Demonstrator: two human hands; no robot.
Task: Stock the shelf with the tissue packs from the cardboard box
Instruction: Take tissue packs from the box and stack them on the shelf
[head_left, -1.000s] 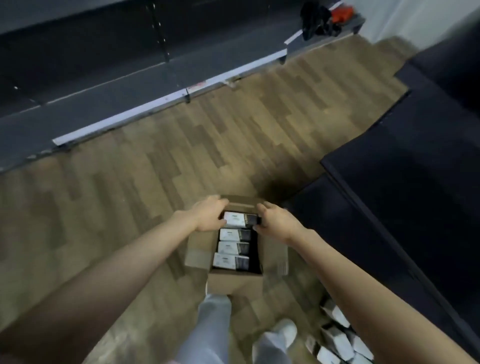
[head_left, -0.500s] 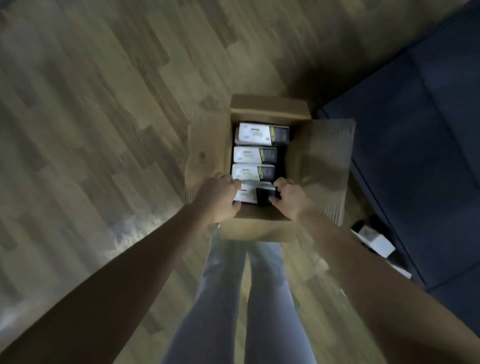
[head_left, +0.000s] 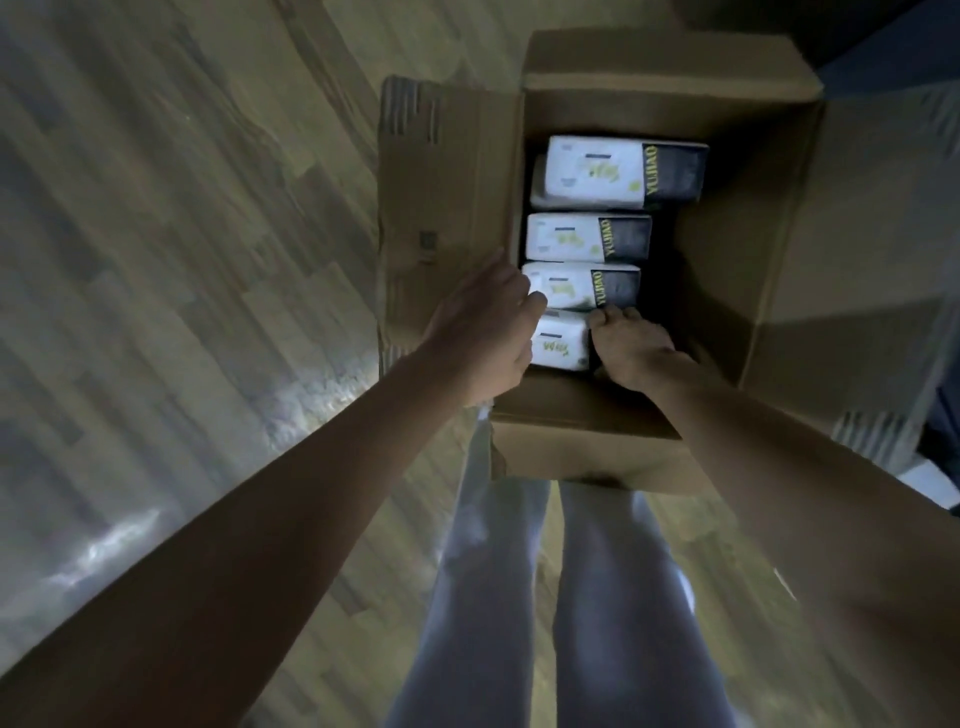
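Head cam, looking straight down: the cardboard box (head_left: 649, 415) sits open on the wood floor (head_left: 182, 260) in front of my legs. Four tissue packs are lined up inside. My left hand (head_left: 488, 332) and right hand (head_left: 631, 345) are clamped on the nearest pack (head_left: 561, 348), one at each end.

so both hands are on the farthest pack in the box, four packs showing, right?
Not the farthest. In the head view both hands are on the nearest pack, at the box's near wall. Four packs showing is right.
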